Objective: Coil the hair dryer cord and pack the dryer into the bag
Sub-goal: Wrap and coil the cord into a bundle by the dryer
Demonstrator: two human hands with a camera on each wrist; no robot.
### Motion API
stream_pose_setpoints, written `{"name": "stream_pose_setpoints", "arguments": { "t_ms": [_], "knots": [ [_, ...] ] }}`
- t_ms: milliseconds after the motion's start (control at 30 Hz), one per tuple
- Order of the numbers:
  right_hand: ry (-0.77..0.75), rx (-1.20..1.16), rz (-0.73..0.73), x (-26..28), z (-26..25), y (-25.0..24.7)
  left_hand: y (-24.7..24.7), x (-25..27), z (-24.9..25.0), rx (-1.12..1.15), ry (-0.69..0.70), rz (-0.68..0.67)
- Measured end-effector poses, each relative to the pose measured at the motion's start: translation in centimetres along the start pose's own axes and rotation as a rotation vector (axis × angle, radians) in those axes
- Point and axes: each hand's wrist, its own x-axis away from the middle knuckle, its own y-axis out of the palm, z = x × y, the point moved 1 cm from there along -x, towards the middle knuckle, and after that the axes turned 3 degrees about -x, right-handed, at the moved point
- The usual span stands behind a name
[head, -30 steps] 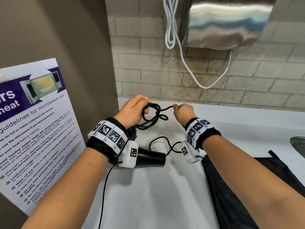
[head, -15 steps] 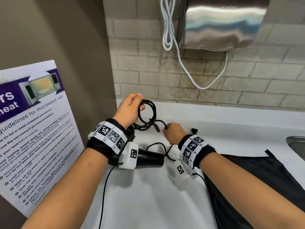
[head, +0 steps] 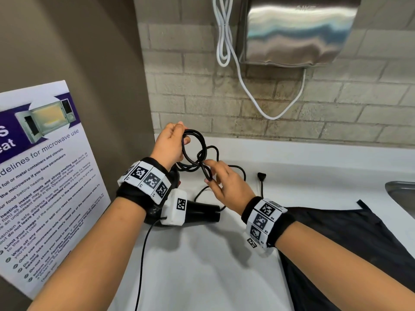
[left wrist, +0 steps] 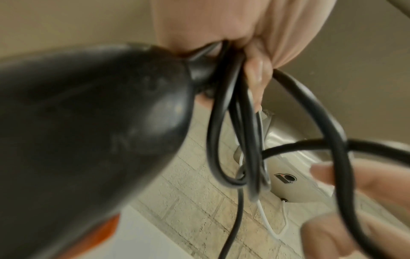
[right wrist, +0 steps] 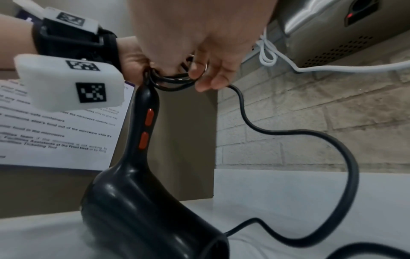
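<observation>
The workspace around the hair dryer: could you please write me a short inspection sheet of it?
Surface: white counter, sink edge at right.
Job's things: black hair dryer stands nozzle-down on the counter; cord partly coiled; plug lies on the counter; black bag lies flat at right.
Clutter: nothing seen.
Grippers: left hand grips the coils by the handle end; right hand pinches a loop.
Cables: white cable hangs on the wall.
Surroundings: brick wall, steel hand dryer, microwave poster.

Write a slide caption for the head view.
Left hand holds coiled cord while right hand guides another loop above the hair dryer.
</observation>
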Motion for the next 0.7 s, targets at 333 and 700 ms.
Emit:
{"name": "stream_pose_setpoints", "arguments": {
  "t_ms": [333, 700],
  "knots": [
    [0.318, 0.014, -0.018, -4.4, -1.9, -2.1, 0.4, 0.0, 0.3, -0.062, -0.027, -0.086],
    [0.352, -0.190, -0.105, -4.7, -2.9, -1.0, 0.0, 0.4, 0.3, -0.099, -0.003, -0.115]
  ]
}}
